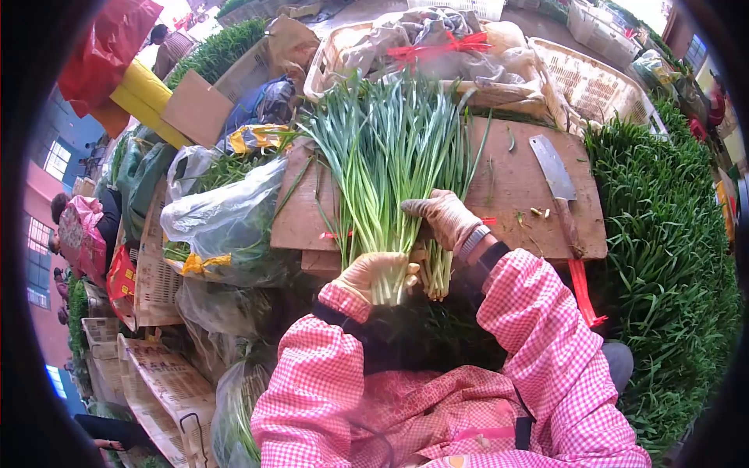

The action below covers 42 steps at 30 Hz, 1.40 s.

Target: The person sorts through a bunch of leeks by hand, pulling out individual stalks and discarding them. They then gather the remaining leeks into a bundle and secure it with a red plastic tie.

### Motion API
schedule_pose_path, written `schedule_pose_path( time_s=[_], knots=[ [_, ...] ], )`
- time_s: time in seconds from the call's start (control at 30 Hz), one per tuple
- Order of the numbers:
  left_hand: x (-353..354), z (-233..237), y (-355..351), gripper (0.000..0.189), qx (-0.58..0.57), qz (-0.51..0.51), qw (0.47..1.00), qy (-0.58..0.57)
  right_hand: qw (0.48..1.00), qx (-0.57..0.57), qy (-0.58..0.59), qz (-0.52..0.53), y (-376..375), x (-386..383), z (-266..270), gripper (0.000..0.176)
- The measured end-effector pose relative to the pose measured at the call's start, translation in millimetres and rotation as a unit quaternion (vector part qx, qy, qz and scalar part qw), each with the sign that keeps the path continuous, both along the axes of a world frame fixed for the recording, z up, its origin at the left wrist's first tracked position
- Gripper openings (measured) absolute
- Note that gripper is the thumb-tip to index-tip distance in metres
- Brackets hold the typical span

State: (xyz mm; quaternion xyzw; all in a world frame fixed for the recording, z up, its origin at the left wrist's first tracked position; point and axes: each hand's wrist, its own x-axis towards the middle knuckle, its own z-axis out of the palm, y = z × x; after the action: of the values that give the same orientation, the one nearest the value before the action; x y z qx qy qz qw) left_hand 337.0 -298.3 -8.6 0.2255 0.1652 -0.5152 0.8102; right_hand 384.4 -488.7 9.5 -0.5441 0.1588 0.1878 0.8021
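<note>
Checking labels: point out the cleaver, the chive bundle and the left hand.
cleaver [552, 167], head view, on the flat of the blade.
chive bundle [386, 156], head view, on the green leaves mid-bundle.
left hand [378, 271], head view, on the gloved knuckles.

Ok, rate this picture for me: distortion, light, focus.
Head view: heavy fisheye with a black vignette all round, and the board edges are bowed. The light is soft and even, with no hard shadows. Bright patches at the top are blown white. The left hand, right hand and chives are sharp, and the rim is smeared.
</note>
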Motion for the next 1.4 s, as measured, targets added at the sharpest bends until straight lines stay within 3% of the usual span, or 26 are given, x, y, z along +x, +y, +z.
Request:
schedule_pose_path(
  time_s=[0.2, 0.3, 0.37, 0.4, 0.43, 0.47, 0.57, 0.67, 0.7, 0.8, 0.87, 0.9, 0.93, 1.0, 1.03, 1.13, 1.17, 1.2, 1.23, 1.27, 1.3, 1.33, 1.4],
  knots=[
    [-6, 7, -3, 0.048, 0.006, 0.060, 0.998, -0.011, 0.999, -0.031, -0.009, 0.020, -1, -3, 7, 0.021],
    [-3, 11, 5, 0.050, -0.012, 0.040, 0.999, -0.005, 0.997, -0.069, -0.009, 0.029, 0, -10, 12, 0.033],
    [-2, 10, 6, 0.052, -0.057, 0.031, 0.998, -0.007, 0.930, -0.345, -0.068, 0.104, -7, -8, 20, 0.045],
    [-2, 10, 6, 0.053, -0.081, 0.026, 0.996, -0.006, 0.864, -0.474, -0.095, 0.138, -7, -8, 35, 0.051],
    [-3, 10, 4, 0.055, -0.082, 0.045, 0.996, 0.004, 0.767, -0.605, -0.113, 0.184, -11, -11, 51, 0.063],
    [-4, 7, 3, 0.056, -0.071, 0.061, 0.996, 0.005, 0.701, -0.679, -0.131, 0.176, -10, -16, 59, 0.053],
    [-5, -7, 4, 0.054, -0.007, 0.109, 0.994, 0.000, 0.664, -0.663, -0.334, 0.091, -13, -24, 61, 0.032],
    [-5, -11, 4, 0.024, 0.058, 0.106, 0.993, 0.002, 0.608, -0.631, -0.444, 0.187, 3, -31, 58, 0.028],
    [-5, -11, 4, 0.023, 0.063, 0.102, 0.993, -0.006, 0.558, -0.696, -0.369, 0.261, 15, -33, 62, 0.029],
    [-9, -8, 3, 0.020, 0.079, 0.097, 0.992, -0.025, 0.559, -0.726, -0.287, 0.280, 32, -22, 46, 0.019],
    [-9, -6, 5, 0.026, 0.063, 0.097, 0.993, -0.021, 0.666, -0.621, -0.356, 0.210, 22, -15, 33, 0.018],
    [-8, -8, 7, 0.032, 0.044, 0.098, 0.994, -0.016, 0.872, -0.363, -0.291, 0.150, 15, -10, 35, 0.017],
    [-7, -9, 10, 0.039, 0.023, 0.099, 0.995, -0.011, 0.968, -0.138, -0.199, 0.071, 4, -6, 39, 0.016],
    [-8, -5, 10, 0.041, 0.002, 0.092, 0.996, -0.021, 0.983, 0.052, -0.176, 0.001, -15, -22, 87, 0.011],
    [-8, -3, 9, 0.041, 0.016, 0.093, 0.995, -0.030, 0.975, 0.136, -0.174, 0.030, -26, -32, 100, 0.012],
    [-8, 10, 7, 0.040, 0.068, 0.092, 0.990, -0.077, 0.964, 0.073, -0.165, 0.197, -62, -75, 99, 0.014],
    [-11, 17, 8, 0.038, 0.118, 0.094, 0.984, -0.099, 0.912, -0.038, -0.274, 0.302, -61, -85, 86, 0.016],
    [-14, 26, 7, 0.035, 0.170, 0.096, 0.973, -0.120, 0.827, -0.148, -0.372, 0.395, -61, -96, 66, 0.019],
    [-16, 32, 6, 0.032, 0.211, 0.105, 0.958, -0.161, 0.739, -0.347, -0.377, 0.437, -60, -114, 50, 0.020],
    [-17, 38, 10, 0.032, 0.230, 0.087, 0.954, -0.174, 0.616, -0.527, -0.365, 0.458, -54, -123, 49, 0.021],
    [-15, 35, 14, 0.032, 0.275, 0.084, 0.936, -0.202, 0.725, -0.441, -0.325, 0.417, -53, -123, 51, 0.018],
    [-13, 32, 17, 0.031, 0.319, 0.080, 0.916, -0.228, 0.883, -0.279, -0.176, 0.333, -57, -127, 60, 0.013],
    [-9, 34, 22, 0.033, 0.368, 0.050, 0.887, -0.273, 0.858, -0.384, -0.289, 0.181, -49, -113, 44, 0.013]
  ],
)
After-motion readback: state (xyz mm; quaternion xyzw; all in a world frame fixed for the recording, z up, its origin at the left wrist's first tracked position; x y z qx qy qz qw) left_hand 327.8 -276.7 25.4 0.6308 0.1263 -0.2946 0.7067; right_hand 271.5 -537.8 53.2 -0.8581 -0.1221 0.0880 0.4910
